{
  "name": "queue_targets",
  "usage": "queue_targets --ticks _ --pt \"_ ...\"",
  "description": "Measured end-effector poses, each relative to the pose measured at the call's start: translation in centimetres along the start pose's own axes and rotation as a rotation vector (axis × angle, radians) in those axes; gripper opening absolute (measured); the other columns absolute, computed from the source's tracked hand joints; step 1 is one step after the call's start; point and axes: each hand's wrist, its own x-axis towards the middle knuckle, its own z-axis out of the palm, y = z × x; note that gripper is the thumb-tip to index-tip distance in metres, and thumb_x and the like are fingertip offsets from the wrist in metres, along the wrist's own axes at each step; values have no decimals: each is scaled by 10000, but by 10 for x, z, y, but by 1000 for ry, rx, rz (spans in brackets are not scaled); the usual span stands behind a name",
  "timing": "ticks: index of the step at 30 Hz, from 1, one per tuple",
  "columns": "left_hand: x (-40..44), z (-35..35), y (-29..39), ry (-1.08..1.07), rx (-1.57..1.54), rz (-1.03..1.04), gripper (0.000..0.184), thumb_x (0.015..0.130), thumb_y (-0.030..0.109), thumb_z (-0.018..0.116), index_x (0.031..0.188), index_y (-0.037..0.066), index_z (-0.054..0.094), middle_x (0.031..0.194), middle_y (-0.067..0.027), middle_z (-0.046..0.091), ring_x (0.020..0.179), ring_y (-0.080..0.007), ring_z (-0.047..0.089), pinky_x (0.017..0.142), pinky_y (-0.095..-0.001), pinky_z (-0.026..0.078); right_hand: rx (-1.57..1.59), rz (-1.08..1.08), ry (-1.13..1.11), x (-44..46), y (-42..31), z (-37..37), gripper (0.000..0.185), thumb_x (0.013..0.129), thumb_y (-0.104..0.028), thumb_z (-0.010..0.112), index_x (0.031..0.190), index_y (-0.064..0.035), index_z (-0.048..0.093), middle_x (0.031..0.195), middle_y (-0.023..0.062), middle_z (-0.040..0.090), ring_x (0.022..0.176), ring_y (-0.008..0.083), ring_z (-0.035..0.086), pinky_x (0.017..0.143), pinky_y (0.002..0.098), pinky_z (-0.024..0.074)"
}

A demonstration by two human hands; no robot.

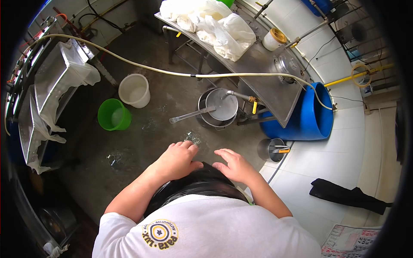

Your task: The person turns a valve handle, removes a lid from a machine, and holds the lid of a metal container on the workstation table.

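My white shirt [215,223] is filling the near view, with a black apron [200,185], apparently, showing past its hem. My left hand [178,161] and right hand [235,167] are hovering around its far edge, fingers loosely bent, seemingly holding nothing; I can't tell whether they're touching it. Farther off, a pot [207,121] is cradling a vessel [208,103] under a tap [241,96], presumably to catch its flow. Beyond, the surface [262,73] is keeping white bundles [223,32] off the floor [146,107].

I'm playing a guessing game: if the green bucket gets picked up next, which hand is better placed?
Probably the left hand. It's nearer the green bucket, which stands on the floor off to that side. The right hand is farther away, on the other side.
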Motion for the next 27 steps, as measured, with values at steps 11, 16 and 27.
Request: queue_targets --ticks 11,16,27 --pt "20 -16 5 153 8 -198 452 973 297 786 1278 -21 685 1327 -214 694 1261 -410 655 1084 -490 520 49 6 -101 73 93 -14 526 1020 -379 712 1381 0 661 1362 245 698 1263 412 673 1077 480 542" --pt "42 -21 43 249 30 -292 447 973 260 789 1279 -52 690 1336 -232 698 1230 -440 667 1047 -480 552 6 -14 40 123 183 -30 554 1010 -369 727 1390 25 638 1349 259 697 1259 412 678 1085 472 541" --pt "108 -2 108 356 -32 -437 415 999 264 771 1293 -17 691 1355 -211 699 1255 -424 666 1063 -464 555 576 980 713 187 391 -56 715 912 -327 820 1435 44 504 1432 305 593 1322 435 620 1105 498 513"
